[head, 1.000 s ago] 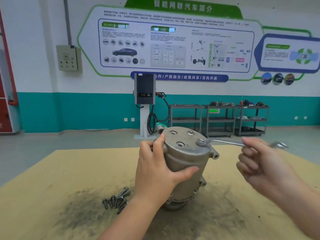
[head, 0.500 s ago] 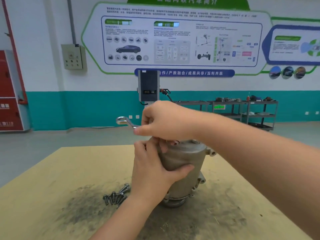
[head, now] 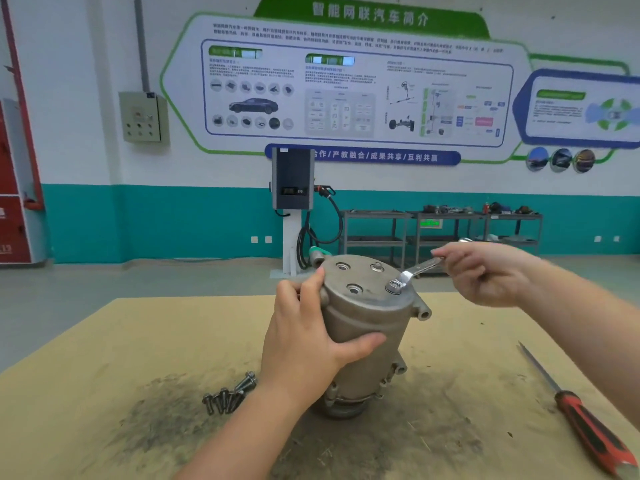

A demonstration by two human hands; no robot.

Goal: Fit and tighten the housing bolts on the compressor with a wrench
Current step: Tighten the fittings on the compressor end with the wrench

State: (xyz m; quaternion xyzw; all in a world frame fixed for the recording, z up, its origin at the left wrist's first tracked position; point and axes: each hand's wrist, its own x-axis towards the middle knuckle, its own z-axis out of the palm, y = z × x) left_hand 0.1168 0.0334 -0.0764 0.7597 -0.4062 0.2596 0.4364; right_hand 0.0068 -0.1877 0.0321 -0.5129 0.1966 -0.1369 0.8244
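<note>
Item: compressor (head: 363,327), standing on end at bench (head: 104,358) centre. I am clasping its housing with my left hand (head: 304,337), grip wrapped around. My right hand (head: 485,271), at 2 o'clock, is pinching the wrench (head: 414,270), ring end sitting over a bolt (head: 393,286). Loose bolts (head: 230,394) lying at 8 o'clock; screwdriver (head: 585,424) at 4 o'clock.

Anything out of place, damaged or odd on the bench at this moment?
Nothing damaged. The compressor stands slightly tilted, steadied by the left hand, while the right hand holds the wrench on a top bolt. Dark grime stains the table around the spare bolts.
</note>
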